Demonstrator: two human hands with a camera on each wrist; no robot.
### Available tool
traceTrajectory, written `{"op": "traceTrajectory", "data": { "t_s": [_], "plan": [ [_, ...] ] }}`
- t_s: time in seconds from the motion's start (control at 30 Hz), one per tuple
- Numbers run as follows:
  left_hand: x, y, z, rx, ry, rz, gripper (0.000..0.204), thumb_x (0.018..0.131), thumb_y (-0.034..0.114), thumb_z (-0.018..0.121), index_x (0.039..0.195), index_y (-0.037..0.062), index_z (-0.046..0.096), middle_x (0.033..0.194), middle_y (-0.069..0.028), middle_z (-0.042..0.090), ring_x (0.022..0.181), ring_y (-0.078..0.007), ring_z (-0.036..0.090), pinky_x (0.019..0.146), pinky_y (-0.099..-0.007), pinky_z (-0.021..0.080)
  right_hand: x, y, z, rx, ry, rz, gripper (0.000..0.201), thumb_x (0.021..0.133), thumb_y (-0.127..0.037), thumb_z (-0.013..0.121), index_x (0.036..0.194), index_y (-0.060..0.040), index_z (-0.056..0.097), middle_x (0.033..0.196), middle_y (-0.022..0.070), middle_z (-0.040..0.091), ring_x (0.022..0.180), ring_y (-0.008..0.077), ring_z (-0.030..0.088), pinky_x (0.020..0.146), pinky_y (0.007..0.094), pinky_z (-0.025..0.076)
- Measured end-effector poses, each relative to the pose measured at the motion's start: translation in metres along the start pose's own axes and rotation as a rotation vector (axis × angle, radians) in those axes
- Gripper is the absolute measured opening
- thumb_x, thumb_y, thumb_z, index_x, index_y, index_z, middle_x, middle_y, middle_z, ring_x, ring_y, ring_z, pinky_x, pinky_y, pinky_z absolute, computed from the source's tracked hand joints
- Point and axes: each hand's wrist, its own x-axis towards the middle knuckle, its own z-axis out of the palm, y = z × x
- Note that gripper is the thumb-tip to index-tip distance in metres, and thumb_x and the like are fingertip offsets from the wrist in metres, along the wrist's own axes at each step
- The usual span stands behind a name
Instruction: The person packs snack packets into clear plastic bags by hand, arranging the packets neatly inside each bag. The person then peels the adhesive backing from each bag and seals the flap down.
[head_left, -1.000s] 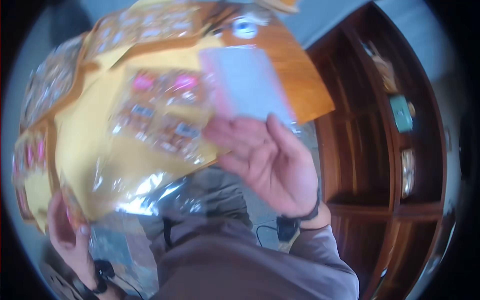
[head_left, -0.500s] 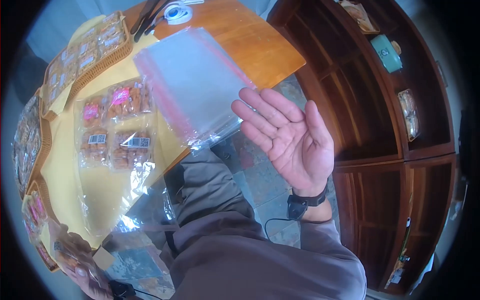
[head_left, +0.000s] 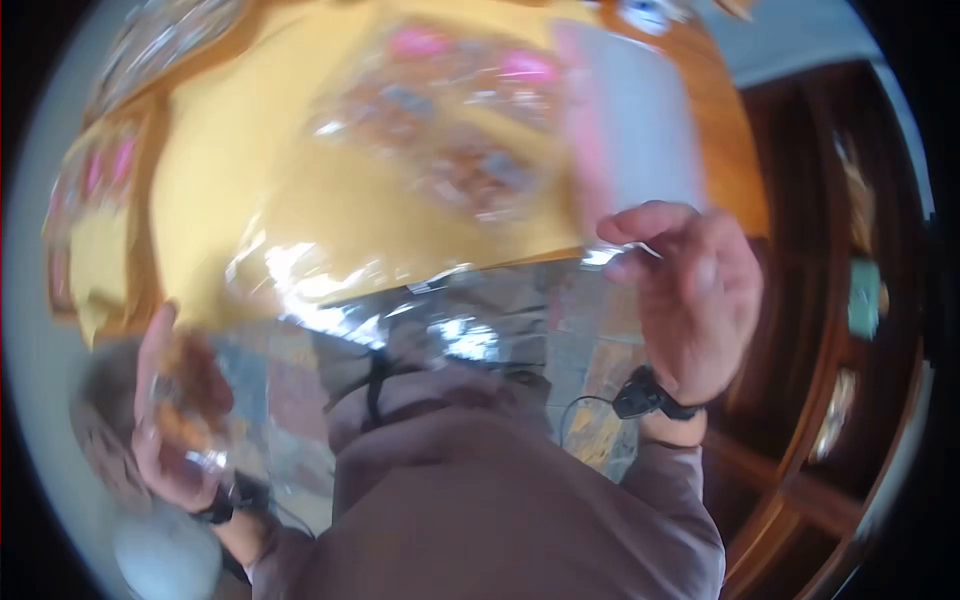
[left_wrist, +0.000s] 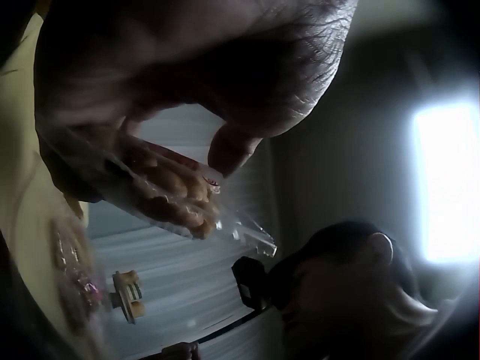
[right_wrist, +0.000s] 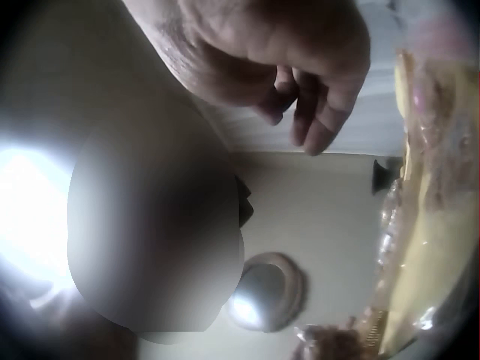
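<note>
Your left hand (head_left: 150, 440) grips a clear plastic pack of golden-brown pieces (head_left: 195, 400), lower left; your right hand (head_left: 700, 300), fingers loosely bent, holds nothing. The step appears to be bagging; the next move likely calls for opening the large clear plastic bag (head_left: 292, 268), upper centre.

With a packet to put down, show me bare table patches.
Widest: yellow covering between the left basket and the large clear bag of packets. A narrow strip of bare wood lies right of the flat plastic bags. Crowded: where those bags lie side by side.
</note>
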Motion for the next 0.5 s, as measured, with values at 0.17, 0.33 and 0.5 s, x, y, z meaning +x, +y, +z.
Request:
{"op": "traceTrajectory", "data": {
  "t_s": [0.17,0.33,0.5],
  "plan": [
    [-0.012,-0.02,-0.061,-0.107,-0.114,-0.089,0.081,0.081,0.026,0.075,0.146,-0.0117,0.045,0.114,-0.0153,0.067,0.087,-0.0164,0.066,0.074,-0.023,0.052,0.017,0.034,0.06,-0.861,-0.826,-0.409,0.075,0.086,-0.027,0.081,0.146,0.0037,0.05,0.139,0.0298,0.059,0.128,0.0446,0.059,0.1,0.0507,0.053],
    [-0.025,-0.039,-0.076,-0.174,-0.114,-0.238,0.048,0.087,0.013,0.077,0.128,-0.0033,0.058,0.111,-0.0105,0.071,0.098,-0.0157,0.068,0.088,-0.0289,0.053,0.012,0.069,0.125,-1.447,-0.874,-0.539,0.065,0.077,-0.024,0.081,0.132,0.0013,0.057,0.146,0.0238,0.054,0.136,0.0425,0.052,0.106,0.0552,0.048],
    [-0.03,-0.05,-0.051,-0.098,-0.194,-0.28,0.037,0.091,0.004,0.074,0.124,-0.0022,0.061,0.113,-0.0082,0.071,0.101,-0.0124,0.066,0.092,-0.0287,0.051,0.024,0.083,0.107,-1.593,-0.698,-0.688,0.023,0.088,-0.01,0.061,0.108,0.0003,0.063,0.135,0.0224,0.061,0.13,0.0381,0.057,0.105,0.0518,0.049]
  ]
}}
